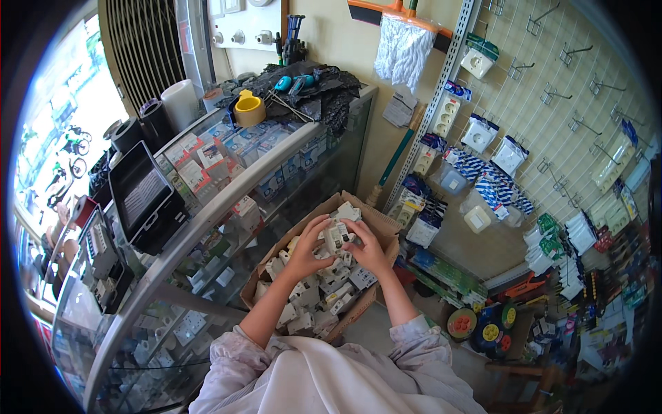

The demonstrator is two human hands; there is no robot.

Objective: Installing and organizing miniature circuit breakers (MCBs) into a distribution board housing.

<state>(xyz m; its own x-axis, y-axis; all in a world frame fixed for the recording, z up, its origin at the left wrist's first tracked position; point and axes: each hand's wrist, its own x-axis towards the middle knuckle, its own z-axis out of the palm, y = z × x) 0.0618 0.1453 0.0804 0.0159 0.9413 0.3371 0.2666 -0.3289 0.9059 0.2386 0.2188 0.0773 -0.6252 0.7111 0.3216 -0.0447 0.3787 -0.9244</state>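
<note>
A small boxy white electrical part (pixel 336 236) with dark spots, which looks like a circuit breaker, is held up between my two hands. My left hand (pixel 309 250) curls round its left side, thumb below and fingers over the top. From the right, the fingers of my right hand (pixel 364 248) close on its other side. Both hands are over an open cardboard box (pixel 378 222). A jumbled heap of similar white electrical parts (pixel 308 298) fills it; my hands and forearms hide some of them.
To the left stands a glass display counter (pixel 214 196) with a metal edge. On it are a yellow tape roll (pixel 249 109), a black plastic sheet (pixel 327 86) and an open black case (pixel 146 200). A wire rack (pixel 531 117) with packaged sockets is at right; cable reels (pixel 488 331) sit below.
</note>
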